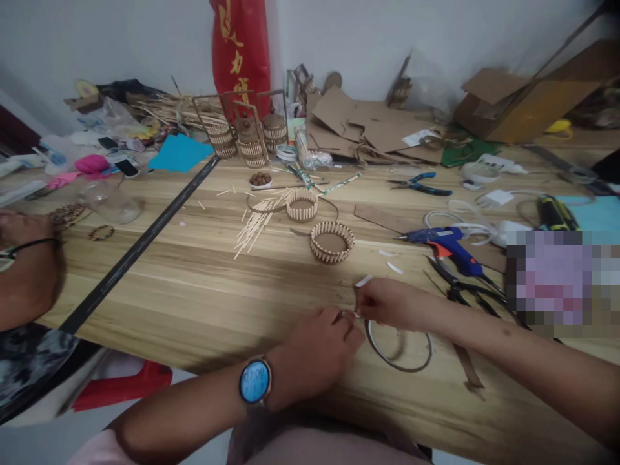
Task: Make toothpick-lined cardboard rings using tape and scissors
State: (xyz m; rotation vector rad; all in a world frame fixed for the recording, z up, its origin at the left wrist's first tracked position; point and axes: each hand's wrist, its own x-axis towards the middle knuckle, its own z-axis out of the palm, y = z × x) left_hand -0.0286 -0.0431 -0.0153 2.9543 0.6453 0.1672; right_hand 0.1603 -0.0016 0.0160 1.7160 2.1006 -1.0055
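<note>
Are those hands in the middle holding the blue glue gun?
No, the blue glue gun lies on the wooden table, away from the left hand and right hand.

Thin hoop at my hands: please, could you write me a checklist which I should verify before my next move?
1. Both hands at the hoop: ok, left hand and right hand meet at its upper left side.
2. Hoop ends joined: cannot tell, fingers hide that part.
3. Hoop apart from the slatted baskets: ok, far basket and near basket stand farther back.
4. Glue gun on a stand: not ok, it lies down and no stand shows.
5. Glue gun heated: cannot tell.
</note>
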